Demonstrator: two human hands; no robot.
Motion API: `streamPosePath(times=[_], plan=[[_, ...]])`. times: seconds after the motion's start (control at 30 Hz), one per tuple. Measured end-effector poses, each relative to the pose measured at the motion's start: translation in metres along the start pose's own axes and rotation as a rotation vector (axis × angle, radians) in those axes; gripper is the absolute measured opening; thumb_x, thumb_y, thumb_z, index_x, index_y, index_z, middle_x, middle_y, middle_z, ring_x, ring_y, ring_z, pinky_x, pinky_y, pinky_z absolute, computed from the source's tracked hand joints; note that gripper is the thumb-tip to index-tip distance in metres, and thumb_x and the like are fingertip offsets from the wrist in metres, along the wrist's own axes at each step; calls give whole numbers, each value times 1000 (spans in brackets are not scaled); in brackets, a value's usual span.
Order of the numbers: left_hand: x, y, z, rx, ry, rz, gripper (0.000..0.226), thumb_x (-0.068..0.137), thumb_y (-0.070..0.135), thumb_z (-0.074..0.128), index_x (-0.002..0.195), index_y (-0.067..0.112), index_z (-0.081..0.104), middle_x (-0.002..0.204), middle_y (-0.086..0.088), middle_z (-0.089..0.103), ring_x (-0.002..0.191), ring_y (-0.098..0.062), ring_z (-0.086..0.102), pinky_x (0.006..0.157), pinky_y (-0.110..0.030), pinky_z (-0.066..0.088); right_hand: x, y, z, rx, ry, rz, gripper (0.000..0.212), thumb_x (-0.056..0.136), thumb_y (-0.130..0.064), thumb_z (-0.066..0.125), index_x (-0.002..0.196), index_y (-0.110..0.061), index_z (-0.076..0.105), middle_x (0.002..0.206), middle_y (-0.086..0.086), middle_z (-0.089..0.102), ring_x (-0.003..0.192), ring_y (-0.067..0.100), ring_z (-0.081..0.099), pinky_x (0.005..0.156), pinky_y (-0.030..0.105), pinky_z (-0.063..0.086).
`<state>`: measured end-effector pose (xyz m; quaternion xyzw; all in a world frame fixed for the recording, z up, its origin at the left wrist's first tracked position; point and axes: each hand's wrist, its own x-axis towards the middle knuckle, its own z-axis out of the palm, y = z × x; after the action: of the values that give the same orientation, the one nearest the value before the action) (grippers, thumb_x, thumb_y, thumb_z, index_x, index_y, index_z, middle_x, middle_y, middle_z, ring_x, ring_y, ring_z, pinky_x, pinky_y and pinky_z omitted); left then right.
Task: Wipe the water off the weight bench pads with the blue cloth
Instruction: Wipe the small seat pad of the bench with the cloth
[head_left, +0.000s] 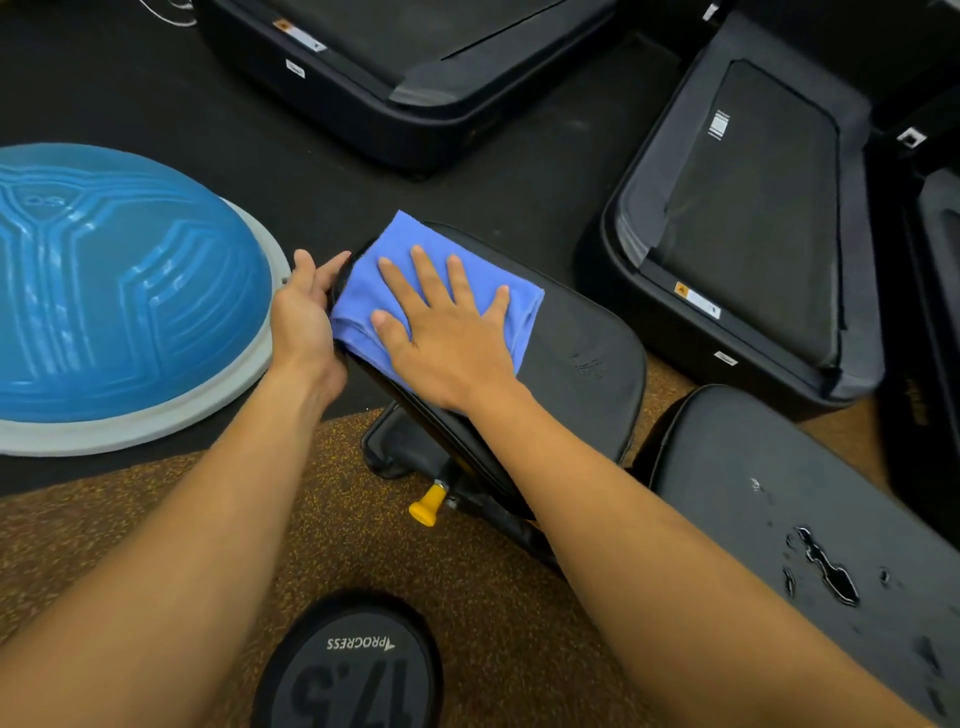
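Gym flooring surrounds the bench: right hand (447, 343) presses flat, fingers spread, on the blue cloth (415, 270) atop the seat pad (582, 353), left hand (306, 306) gripping its edge. Water (826, 566) sits pooled on the back pad (753, 457), so roughly half seems left.

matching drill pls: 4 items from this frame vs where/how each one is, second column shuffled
Items:
1. blue cloth
2. right hand
3. left hand
4. water puddle

States:
A. grips the end edge of the smaller pad
B. sits on the larger pad at lower right, not yet wiped
C. lies flat on the cloth, fingers spread
D. spread over the far end of the smaller pad

Pairs: 1-D, 2-C, 3-A, 4-B
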<state>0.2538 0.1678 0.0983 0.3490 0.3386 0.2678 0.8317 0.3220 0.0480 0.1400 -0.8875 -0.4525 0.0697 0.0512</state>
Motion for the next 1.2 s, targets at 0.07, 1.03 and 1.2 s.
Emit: streamPosePath(times=[0.07,1.03,1.2], plan=[[0,2,2,-5,-22,-25,57,107,50,30,132,10,62,120,-10,74,111,-24,71,98,-40,54,-28,7,2,23,3,27,60,103,-61,19,159,-44,5,170,-10,-6,155,22,-13,115,71,-8],[-15,12,34,618,137,200,47,103,44,35,144,31,55,152,9,48,140,-12,42,121,-38,29,-46,99,-20,80,-21,360,73,94,-75,16,159,-44,2,169,-9,-9,155,24,-15,114,70,-12],[-24,11,37,637,149,203,49,106,46,32,148,29,50,157,8,40,144,-12,35,123,-36,23,-26,120,-27,85,-29,344,74,93,-74,17,159,-44,4,170,-6,1,156,28,-3,116,70,-5]])
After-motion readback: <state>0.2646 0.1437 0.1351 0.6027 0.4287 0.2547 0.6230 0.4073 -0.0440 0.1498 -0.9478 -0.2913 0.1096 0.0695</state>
